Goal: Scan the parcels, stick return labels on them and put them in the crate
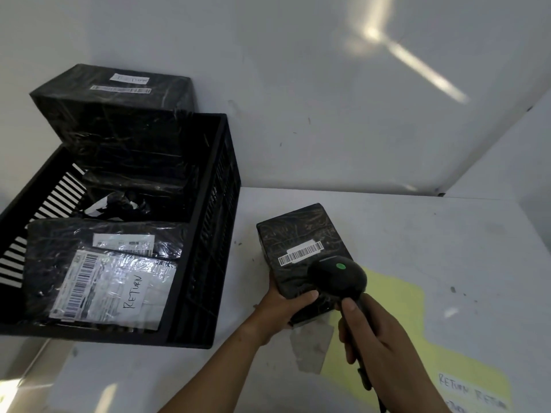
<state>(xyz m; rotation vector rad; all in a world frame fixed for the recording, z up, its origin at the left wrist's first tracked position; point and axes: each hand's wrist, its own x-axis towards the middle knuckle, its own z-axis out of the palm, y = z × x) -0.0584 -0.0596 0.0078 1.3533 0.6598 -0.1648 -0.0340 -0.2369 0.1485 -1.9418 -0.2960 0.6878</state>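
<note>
— Where's the parcel just now?
— Just right of the crate, on the bench (447, 234). It's a small black-wrapped parcel (301, 234) with its white barcode strip (300, 253) facing up. The left grip (286, 305) is closed round its near end, thumb on top.
— And the other hand?
— The right grip (368, 332) is wrapped round the handle of a black scanner (338, 281). Its head hangs over the parcel's near right corner, with a green light (340, 266) showing on top (whether it touches the wrap, I can't tell from here).
— Anything in the crate?
— The black slatted crate (228, 201) sits at the left. A flat parcel (53, 263) lies at its near end, and the label on it reads RETURN. A tall box (119, 120) stands up out of the far end, with a white label and a barcode on top. There's more black wrap between the two.
— And the labels?
— A yellow sheet (399, 305) lies on the bench beneath the right forearm. The RETURN labels (474, 391) are at its near right end.
</note>
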